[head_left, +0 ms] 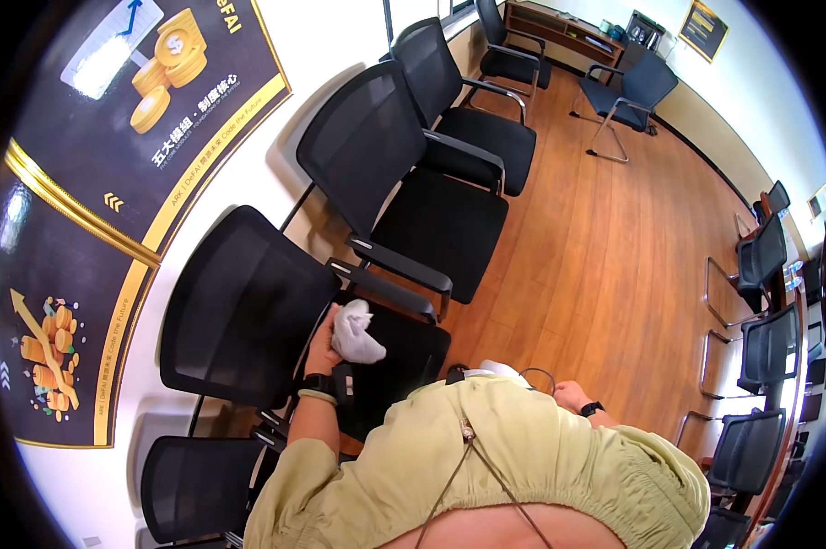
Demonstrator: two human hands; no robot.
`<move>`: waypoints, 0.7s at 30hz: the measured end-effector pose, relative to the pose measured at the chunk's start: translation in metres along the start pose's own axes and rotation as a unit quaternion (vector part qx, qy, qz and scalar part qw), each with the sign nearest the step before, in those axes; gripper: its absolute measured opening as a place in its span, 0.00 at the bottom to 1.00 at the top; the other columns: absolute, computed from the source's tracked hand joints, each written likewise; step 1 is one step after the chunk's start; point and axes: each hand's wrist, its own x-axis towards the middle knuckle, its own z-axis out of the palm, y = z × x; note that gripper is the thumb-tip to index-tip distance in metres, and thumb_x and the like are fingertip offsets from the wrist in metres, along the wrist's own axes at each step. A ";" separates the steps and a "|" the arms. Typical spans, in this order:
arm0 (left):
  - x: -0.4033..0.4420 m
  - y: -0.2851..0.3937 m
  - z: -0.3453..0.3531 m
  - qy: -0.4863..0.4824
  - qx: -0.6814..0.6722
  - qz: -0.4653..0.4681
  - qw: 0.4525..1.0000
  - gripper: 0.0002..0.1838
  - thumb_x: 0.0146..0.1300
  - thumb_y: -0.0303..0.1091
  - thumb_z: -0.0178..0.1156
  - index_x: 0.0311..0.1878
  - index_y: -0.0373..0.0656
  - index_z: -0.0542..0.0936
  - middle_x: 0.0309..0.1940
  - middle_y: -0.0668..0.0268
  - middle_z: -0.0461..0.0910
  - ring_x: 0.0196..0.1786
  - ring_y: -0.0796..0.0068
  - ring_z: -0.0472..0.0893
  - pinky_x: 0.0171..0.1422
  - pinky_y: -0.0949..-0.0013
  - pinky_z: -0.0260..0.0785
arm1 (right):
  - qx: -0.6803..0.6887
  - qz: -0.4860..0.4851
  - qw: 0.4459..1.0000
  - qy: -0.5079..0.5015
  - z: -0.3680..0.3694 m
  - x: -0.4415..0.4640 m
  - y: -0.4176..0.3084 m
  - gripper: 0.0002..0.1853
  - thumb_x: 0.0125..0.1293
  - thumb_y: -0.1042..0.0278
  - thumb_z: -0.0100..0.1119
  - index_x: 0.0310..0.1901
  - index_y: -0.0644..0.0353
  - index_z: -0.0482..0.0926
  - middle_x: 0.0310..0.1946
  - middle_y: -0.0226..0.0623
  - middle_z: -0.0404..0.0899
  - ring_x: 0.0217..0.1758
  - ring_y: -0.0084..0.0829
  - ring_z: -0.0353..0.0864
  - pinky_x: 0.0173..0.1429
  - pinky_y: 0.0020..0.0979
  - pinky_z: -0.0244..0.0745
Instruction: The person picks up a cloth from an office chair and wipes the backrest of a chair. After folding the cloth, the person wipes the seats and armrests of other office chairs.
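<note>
My left hand (322, 349) grasps one white cloth (360, 333), bunched against the finger side—right by the backrest (248, 306) of one black chair. My right hand (572, 397) is well apart; whether it's clenched or released, I can't tell. Two posters (147, 110) hang on the wall.

The wooden floor (587, 238) is open right of the near chair (399, 366); the chair's armrest (381, 288) blocks its far side.

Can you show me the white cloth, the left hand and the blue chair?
White cloth (357, 336): head view, its crumpled middle.
Left hand (321, 349): head view, back of the hand.
Blue chair (649, 84): head view, its backrest.
</note>
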 end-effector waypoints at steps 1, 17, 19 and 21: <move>0.001 -0.009 0.009 -0.004 -0.001 0.056 0.998 0.18 0.67 0.44 0.61 0.53 0.41 0.79 0.46 0.61 0.83 0.47 0.64 0.83 0.55 0.59 0.77 | -0.022 -0.013 1.000 0.000 0.001 -0.001 0.002 0.11 0.54 0.66 0.57 0.35 0.61 0.85 0.33 0.44 0.85 0.39 0.36 0.84 0.47 0.34 0.77; -0.023 -0.016 0.068 -0.145 -0.055 0.113 0.981 0.23 0.73 0.47 0.49 0.62 0.40 0.73 0.54 0.62 0.79 0.55 0.62 0.80 0.63 0.57 0.73 | 0.113 0.046 0.992 -0.017 0.024 -0.013 0.022 0.09 0.55 0.67 0.58 0.33 0.61 0.85 0.28 0.35 0.85 0.30 0.26 0.81 0.39 0.31 0.77; -0.027 -0.018 0.072 -0.146 -0.055 0.118 0.981 0.23 0.73 0.47 0.49 0.62 0.40 0.73 0.54 0.62 0.79 0.55 0.62 0.80 0.62 0.58 0.73 | 0.070 0.032 0.997 -0.017 0.020 -0.020 0.019 0.10 0.55 0.66 0.58 0.33 0.61 0.85 0.28 0.35 0.85 0.30 0.26 0.81 0.39 0.31 0.77; -0.031 -0.017 0.076 -0.155 -0.051 0.117 0.980 0.23 0.73 0.47 0.49 0.62 0.40 0.73 0.54 0.62 0.79 0.55 0.62 0.80 0.62 0.58 0.73 | 0.041 0.023 0.999 -0.011 0.025 -0.010 0.035 0.12 0.52 0.64 0.58 0.35 0.59 0.85 0.30 0.43 0.85 0.36 0.38 0.83 0.44 0.36 0.78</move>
